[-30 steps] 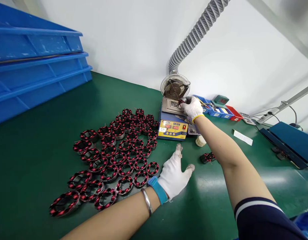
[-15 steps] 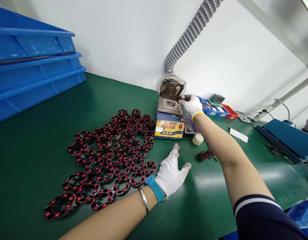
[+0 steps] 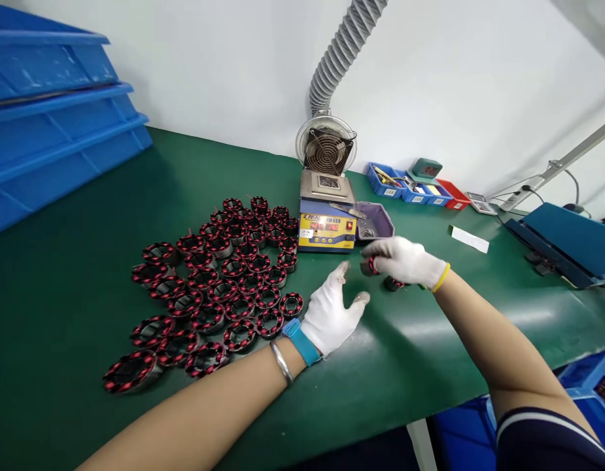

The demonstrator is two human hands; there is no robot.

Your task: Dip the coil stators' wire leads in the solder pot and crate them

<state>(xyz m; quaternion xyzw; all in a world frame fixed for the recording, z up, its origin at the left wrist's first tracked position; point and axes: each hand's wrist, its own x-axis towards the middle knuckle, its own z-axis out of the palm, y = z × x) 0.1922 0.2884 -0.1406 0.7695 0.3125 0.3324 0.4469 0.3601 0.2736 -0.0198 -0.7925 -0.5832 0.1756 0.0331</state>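
Since the earlier frame, our right hand (image 3: pixel 403 260) has moved from the top of the unit (image 3: pixel 326 209) to a position in front of the purple tray (image 3: pixel 386 226), carrying 1 ring (image 3: pixel 369 265). We pinch this ring between thumb and fingers; motion blurs its outline, and we cannot tell whether it touches the table (image 3: pixel 380 366). Another ring (image 3: pixel 393 284), partly hidden, lies just below the right hand. Our left hand (image 3: pixel 331 317) is spread, thumb and forefinger well apart, near the cluster of rings (image 3: pixel 222 253) on the left of the table. Behind the unit we see the fan (image 3: pixel 328 152), with the hose (image 3: pixel 331 72) above it. Right of the unit, along the wall, we find 3 blue bins (image 3: pixel 389 192), 1 red bin (image 3: pixel 459 203) and the clock (image 3: pixel 426 169).
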